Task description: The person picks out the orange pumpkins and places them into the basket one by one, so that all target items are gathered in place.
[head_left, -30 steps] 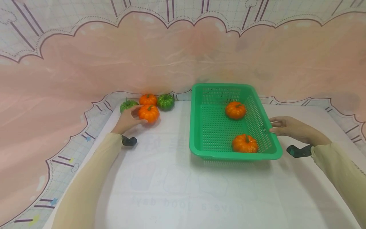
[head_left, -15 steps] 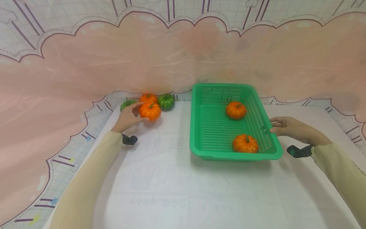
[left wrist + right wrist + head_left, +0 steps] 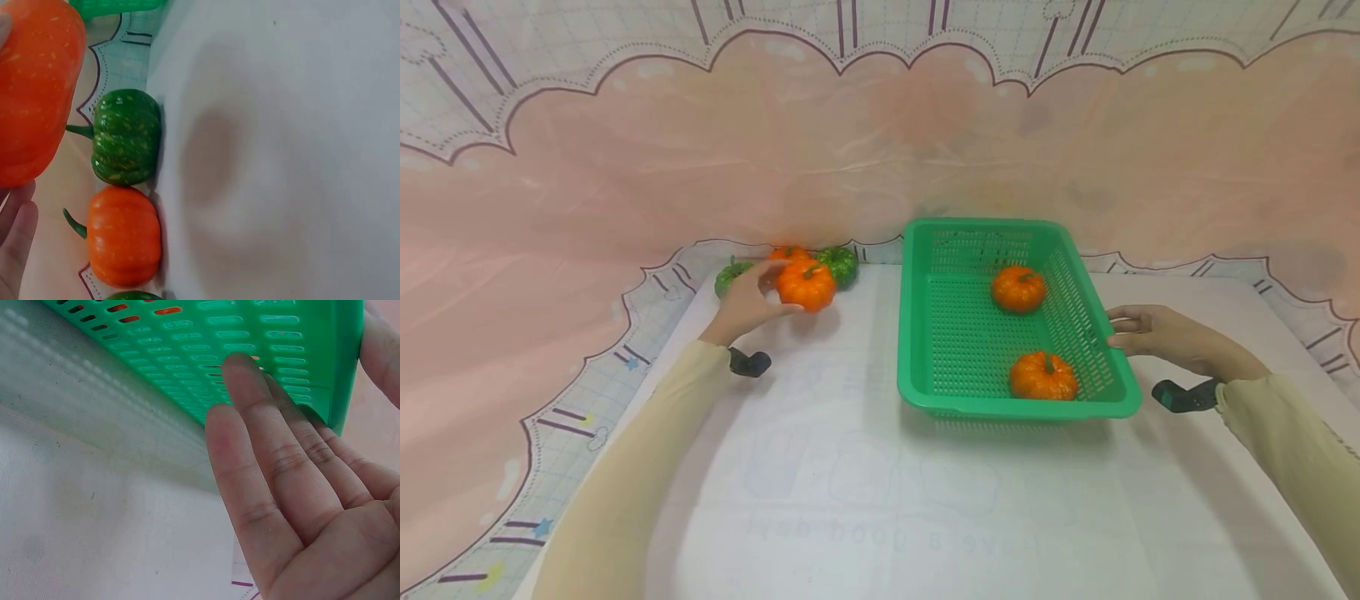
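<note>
My left hand [image 3: 747, 305] holds a small orange pumpkin [image 3: 807, 287] between thumb and fingers. In the left wrist view that pumpkin [image 3: 37, 87] is off the table, its shadow on the cloth. Behind it, near the wall, sit another orange pumpkin [image 3: 124, 237] and a green pumpkin [image 3: 127, 137]. A second green pumpkin [image 3: 730, 277] is partly hidden by my hand. On the right, my right hand [image 3: 1172, 340] grips the side of a green basket [image 3: 907, 333], fingers against the slotted outer wall, thumb at the rim. Two orange pumpkins, one far [image 3: 1018, 290] and one near [image 3: 1043, 377], lie inside.
White cloth [image 3: 880, 492] with faint printing covers the table. A patterned pink curtain [image 3: 850, 150] rises behind the basket and pumpkins and runs down the left side. Dark wrist-worn devices show on the left wrist [image 3: 749, 362] and right wrist [image 3: 1184, 397].
My left hand has lifted the orange pumpkin from the group and moved it slightly right and away from me. My right hand and the basket have stayed still.
</note>
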Demonstrator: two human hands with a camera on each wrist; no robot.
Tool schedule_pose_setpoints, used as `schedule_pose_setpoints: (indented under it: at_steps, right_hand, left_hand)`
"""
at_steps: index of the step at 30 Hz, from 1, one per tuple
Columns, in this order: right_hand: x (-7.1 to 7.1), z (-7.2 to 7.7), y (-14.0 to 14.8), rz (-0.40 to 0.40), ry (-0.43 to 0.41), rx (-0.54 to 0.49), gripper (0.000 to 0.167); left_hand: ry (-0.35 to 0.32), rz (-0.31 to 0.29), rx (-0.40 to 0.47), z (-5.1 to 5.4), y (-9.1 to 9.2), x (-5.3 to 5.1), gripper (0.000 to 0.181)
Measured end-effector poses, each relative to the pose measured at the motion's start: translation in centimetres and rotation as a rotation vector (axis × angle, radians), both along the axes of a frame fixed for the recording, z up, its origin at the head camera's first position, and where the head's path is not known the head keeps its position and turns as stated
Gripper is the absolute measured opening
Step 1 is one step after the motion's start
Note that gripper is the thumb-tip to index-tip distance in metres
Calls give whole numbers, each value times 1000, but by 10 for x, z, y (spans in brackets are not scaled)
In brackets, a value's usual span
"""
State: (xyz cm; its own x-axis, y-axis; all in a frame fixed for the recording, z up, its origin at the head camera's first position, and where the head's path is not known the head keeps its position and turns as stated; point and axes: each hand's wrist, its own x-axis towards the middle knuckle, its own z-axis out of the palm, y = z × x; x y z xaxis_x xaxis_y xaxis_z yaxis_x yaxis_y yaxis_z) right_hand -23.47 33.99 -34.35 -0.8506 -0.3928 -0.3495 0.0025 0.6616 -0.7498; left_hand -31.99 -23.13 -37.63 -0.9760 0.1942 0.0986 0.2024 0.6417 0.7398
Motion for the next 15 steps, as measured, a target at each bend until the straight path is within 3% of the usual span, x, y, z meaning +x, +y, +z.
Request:
schedule_pose_setpoints:
  at_steps: [7,15]
  right_hand:
    - [-1,1,1,-13,-7,-2,67]
    - [-2,0,3,-12,0,26,68]
  left_hand:
    - [76,-45,17,8,12,1,83]
    - [53,-112,134,17,26,0,78]
